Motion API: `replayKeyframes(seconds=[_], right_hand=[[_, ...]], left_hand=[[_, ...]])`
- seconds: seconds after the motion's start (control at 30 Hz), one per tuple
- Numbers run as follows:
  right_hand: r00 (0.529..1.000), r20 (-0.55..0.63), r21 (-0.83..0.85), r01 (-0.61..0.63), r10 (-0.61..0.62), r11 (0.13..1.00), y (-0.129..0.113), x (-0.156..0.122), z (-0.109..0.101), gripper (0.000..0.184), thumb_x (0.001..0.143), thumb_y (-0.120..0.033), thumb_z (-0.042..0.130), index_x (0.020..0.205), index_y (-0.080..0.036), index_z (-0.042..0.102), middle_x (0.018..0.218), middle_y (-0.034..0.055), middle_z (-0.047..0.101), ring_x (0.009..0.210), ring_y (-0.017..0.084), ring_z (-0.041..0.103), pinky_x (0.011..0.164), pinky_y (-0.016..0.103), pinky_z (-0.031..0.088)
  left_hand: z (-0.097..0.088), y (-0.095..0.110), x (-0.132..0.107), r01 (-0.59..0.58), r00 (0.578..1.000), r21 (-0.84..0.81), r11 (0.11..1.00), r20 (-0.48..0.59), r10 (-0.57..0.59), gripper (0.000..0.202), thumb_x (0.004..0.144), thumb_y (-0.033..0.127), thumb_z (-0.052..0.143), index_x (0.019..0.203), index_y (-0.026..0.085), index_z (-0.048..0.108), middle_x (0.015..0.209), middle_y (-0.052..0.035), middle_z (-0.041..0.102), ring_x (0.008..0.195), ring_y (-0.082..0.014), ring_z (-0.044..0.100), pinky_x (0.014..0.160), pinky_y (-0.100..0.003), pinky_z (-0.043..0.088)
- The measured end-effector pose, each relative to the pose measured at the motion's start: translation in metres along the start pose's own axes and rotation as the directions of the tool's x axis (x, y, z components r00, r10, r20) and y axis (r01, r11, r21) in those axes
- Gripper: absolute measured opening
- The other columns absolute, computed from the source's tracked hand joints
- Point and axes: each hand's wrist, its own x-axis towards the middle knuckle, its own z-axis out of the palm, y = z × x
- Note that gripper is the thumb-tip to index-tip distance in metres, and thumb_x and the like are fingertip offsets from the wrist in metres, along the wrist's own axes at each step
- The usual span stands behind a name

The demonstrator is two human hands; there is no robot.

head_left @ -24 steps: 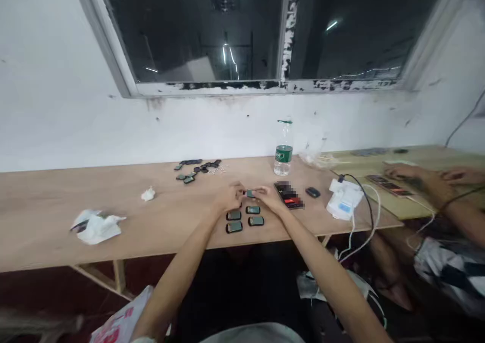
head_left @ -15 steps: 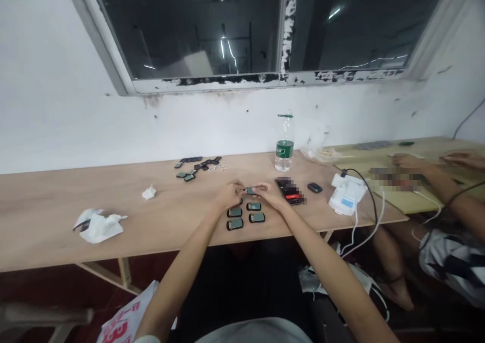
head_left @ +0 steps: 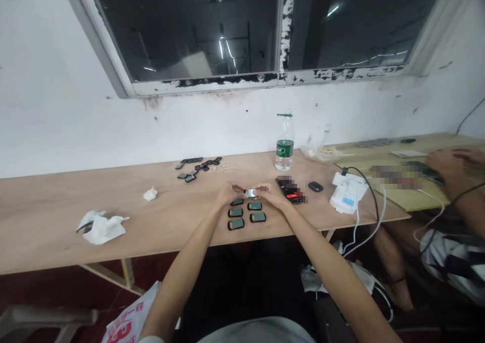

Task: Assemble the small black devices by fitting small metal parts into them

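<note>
Between my two hands is a small dark-cased piece [head_left: 251, 193] with a shiny rectangular panel. My left hand [head_left: 228, 193] pinches its left end and my right hand [head_left: 270, 194] its right end; the fingers partly cover it. Just in front lie several similar black pieces with rounded ends and grey-green panels, among them one at the left front [head_left: 236, 224] and one at the right [head_left: 257, 216]. Another piece [head_left: 237, 201] is partly under my left hand. Farther back is a loose group of dark pieces [head_left: 204, 166] with small white bits [head_left: 217, 168] beside it.
A water bottle [head_left: 284, 148] and a phone [head_left: 288, 186] stand and lie to the right, near a black oval object [head_left: 315, 187] and a white box with cables [head_left: 345, 196]. Crumpled tissues [head_left: 104, 228] lie left. At far right are a co-worker's hands [head_left: 454, 161].
The held piece now shows a brighter, more reflective panel. My hands stay in nearly the same place. The co-worker's hands have moved right and closer together.
</note>
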Motion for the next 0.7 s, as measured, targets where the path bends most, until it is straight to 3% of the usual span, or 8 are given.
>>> replayKeyframes(seconds=[0.47,0.6,0.7], right_hand=[[0.999,-0.032,-0.012,-0.017,0.017,1.000,0.004,0.003,0.001,0.036,0.063,-0.039,0.088,0.087,-0.016,0.074,0.087,0.0057,0.076,0.071,0.018,0.070,0.072,0.033,0.060],[1.000,-0.012,0.001,0.006,-0.006,1.000,0.003,0.003,0.001,0.037,0.065,-0.042,0.085,0.090,-0.016,0.075,0.088,0.0057,0.076,0.075,0.018,0.070,0.074,0.032,0.059],[1.000,-0.024,-0.031,0.013,-0.014,0.999,0.004,0.004,-0.001,0.036,0.069,-0.043,0.082,0.093,-0.016,0.075,0.089,0.0065,0.077,0.072,0.018,0.069,0.071,0.030,0.057]], left_hand=[[0.012,-0.006,0.006,-0.044,0.999,0.092,0.995,-0.004,0.045,0.024,0.058,0.007,0.079,0.078,0.016,0.067,0.073,-0.0005,0.068,0.072,-0.0155,0.065,0.066,-0.024,0.051],[0.009,-0.005,0.007,-0.037,0.999,0.068,0.997,0.015,0.036,0.027,0.058,0.018,0.084,0.078,0.016,0.067,0.073,-0.0013,0.069,0.071,-0.0167,0.066,0.067,-0.027,0.053],[-0.002,-0.001,0.001,-0.088,0.996,0.047,0.995,0.022,0.087,0.031,0.062,0.030,0.086,0.083,0.017,0.069,0.081,-0.0035,0.071,0.080,-0.0190,0.068,0.076,-0.030,0.056]])
